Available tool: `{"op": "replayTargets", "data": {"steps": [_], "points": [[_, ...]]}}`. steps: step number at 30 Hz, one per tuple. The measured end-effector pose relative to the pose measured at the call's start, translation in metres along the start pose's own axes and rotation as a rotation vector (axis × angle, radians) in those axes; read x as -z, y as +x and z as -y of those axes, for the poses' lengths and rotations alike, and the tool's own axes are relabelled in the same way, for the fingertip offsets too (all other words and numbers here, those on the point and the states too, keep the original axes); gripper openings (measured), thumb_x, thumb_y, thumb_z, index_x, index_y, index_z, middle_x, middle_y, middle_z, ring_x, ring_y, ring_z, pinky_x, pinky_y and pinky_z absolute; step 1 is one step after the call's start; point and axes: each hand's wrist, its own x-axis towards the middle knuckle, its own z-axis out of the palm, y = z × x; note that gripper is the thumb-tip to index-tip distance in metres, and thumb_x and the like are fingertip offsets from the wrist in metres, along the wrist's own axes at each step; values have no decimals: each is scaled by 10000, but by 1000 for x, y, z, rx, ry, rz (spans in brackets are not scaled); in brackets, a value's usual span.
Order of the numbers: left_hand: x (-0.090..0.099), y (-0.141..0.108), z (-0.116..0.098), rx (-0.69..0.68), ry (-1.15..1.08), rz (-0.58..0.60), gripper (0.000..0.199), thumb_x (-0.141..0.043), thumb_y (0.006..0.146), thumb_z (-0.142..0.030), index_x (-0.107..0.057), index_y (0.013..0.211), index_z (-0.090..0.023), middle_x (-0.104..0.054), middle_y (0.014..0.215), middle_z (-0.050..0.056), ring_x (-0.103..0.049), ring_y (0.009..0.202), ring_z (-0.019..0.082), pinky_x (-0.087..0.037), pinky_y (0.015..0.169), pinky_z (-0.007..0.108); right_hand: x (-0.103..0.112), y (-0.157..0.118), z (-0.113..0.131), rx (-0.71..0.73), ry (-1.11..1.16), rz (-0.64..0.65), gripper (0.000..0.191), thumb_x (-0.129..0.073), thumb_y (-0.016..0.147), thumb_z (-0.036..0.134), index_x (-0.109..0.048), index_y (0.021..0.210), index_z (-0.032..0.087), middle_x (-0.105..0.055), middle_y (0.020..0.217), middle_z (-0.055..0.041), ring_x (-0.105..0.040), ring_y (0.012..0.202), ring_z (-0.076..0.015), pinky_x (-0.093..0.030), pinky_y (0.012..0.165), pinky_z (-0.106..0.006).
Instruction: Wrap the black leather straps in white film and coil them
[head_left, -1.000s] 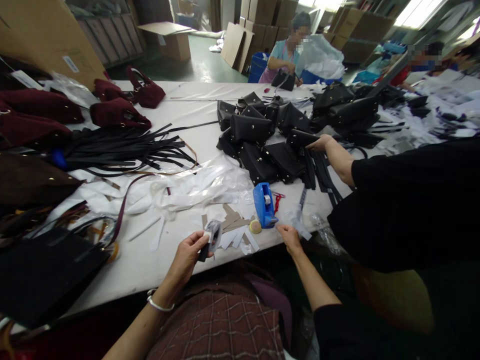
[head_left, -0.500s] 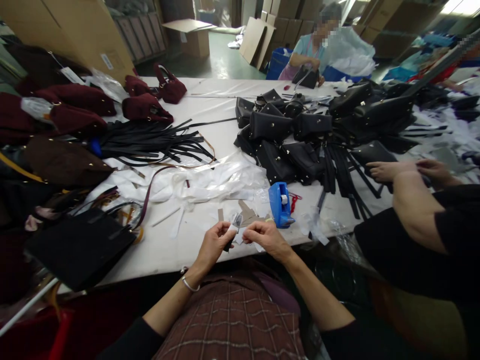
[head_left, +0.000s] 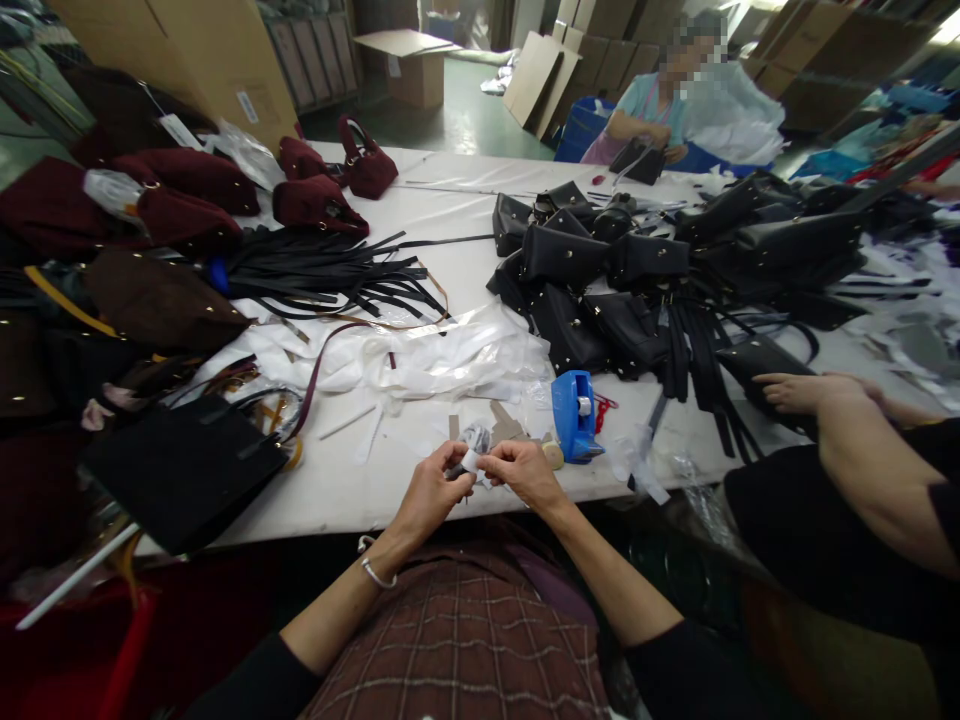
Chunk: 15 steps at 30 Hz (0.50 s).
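Observation:
My left hand (head_left: 431,487) is closed in a pinch around a small bundle with dark and clear parts, mostly hidden by the fingers. A small white strip (head_left: 470,461) lies across the bundle, and the fingertips of my right hand (head_left: 527,474) pinch its right end. Clear crumpled plastic (head_left: 474,436) shows just beyond the left fingertips. To the right of my hands stands a blue tape dispenser (head_left: 568,425), with a small yellowish roll (head_left: 553,455) at its left foot. Flat grey-brown pieces (head_left: 508,421) lie just past my fingers.
Black handbags (head_left: 566,255) and black straps (head_left: 694,355) are heaped to the right, where a co-worker's arm (head_left: 847,440) reaches in. Maroon bags (head_left: 187,195) and a black bag (head_left: 184,470) crowd the left. White plastic sheeting (head_left: 450,355) covers the middle. Another person stands across the table.
My right hand has come in against the left, and the white strip now lies between both sets of fingertips. The view has shifted slightly, moving the table contents rightward.

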Motion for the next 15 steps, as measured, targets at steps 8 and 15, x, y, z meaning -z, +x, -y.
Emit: {"op": "replayTargets", "data": {"steps": [8,15], "points": [[-3,11,-12,133,-465,234,354,-747,695,-260,-613,1008,-165,-678,862,31,-639,718,154,-527,560,227,-8,13,-23,52,327,-85,489,-777,588,607,-546,613,177,-529,474,49,-428,402,-71,-334,392,-208],[1,30,-10,119,-237,75,486,-764,682,-383,-550,1076,-194,-662,808,0,-651,733,166,-568,620,269,2,17,-45,3,316,-280,489,-737,629,633,-619,609,159,-581,543,10,-507,523,-102,-405,518,-234]]}}
